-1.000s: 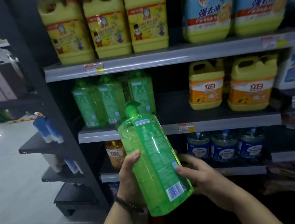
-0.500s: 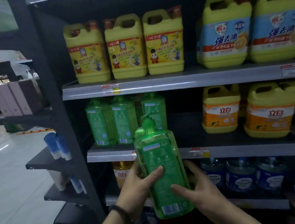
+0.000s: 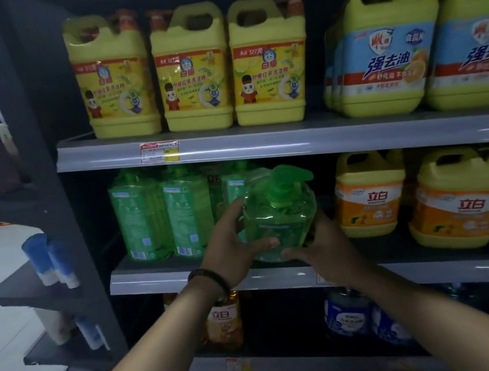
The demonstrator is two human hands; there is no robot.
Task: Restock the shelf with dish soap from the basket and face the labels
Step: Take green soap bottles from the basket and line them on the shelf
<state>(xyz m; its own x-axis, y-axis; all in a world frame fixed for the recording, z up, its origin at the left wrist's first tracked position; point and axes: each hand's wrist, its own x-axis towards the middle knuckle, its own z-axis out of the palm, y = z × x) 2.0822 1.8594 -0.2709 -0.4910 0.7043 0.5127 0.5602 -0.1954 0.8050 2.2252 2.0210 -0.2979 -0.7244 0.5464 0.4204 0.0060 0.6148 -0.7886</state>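
Note:
A green pump bottle of dish soap is at the front of the middle shelf, its base low over the shelf edge and its pump top tipped toward me. My left hand grips its left side and my right hand holds its right lower side. Three matching green bottles stand to its left on the same shelf. The basket is out of view.
Yellow-orange jugs stand right of a dark gap on the middle shelf. Yellow jugs and blue-labelled jugs fill the upper shelf. Lower shelf holds an orange bottle and blue bottles. A side rack is at left.
Both hands carried the green bottle up and forward from below the shelf edge onto the middle shelf, to the right of the other green bottles; its top now tilts toward me.

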